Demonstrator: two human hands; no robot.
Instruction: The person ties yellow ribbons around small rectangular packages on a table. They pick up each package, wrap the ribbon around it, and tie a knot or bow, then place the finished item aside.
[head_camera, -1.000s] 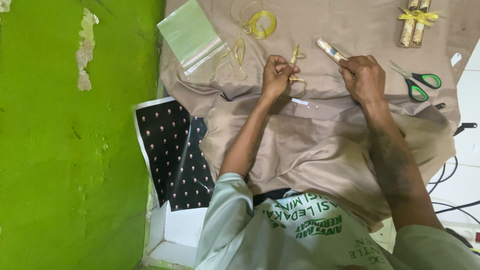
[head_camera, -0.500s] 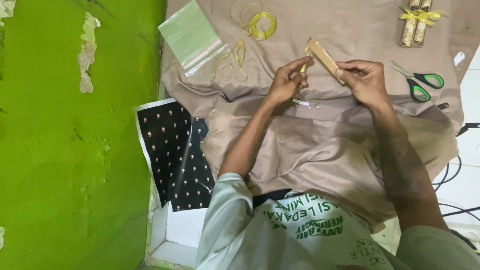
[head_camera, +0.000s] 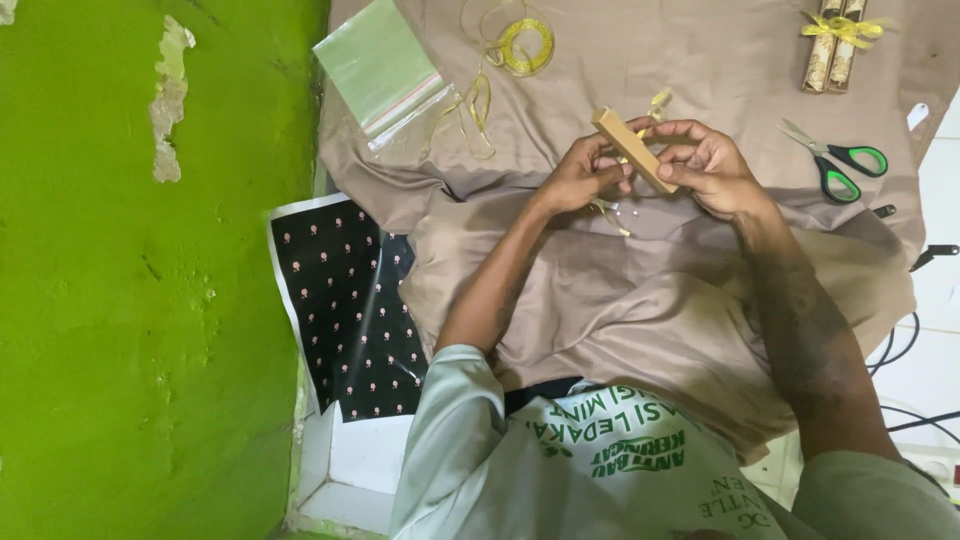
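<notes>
Both my hands meet over a beige cloth (head_camera: 640, 300) spread in front of me. My right hand (head_camera: 712, 168) grips a small tan rectangular block (head_camera: 632, 149), held tilted. My left hand (head_camera: 583, 175) touches the block's lower side and pinches a thin yellow ribbon (head_camera: 655, 105) that runs behind the block and trails below my fingers.
Green-handled scissors (head_camera: 838, 162) lie right of my hands. Two rolled pieces tied with a yellow bow (head_camera: 835, 45) sit at the far right. A coil of gold ribbon (head_camera: 525, 47) and a clear zip bag (head_camera: 385, 75) lie at the far left. Black dotted paper (head_camera: 355, 310) borders the green wall (head_camera: 140, 300).
My right hand brought the tan block from the right to the centre and turned it. My left hand rose with the ribbon to meet it.
</notes>
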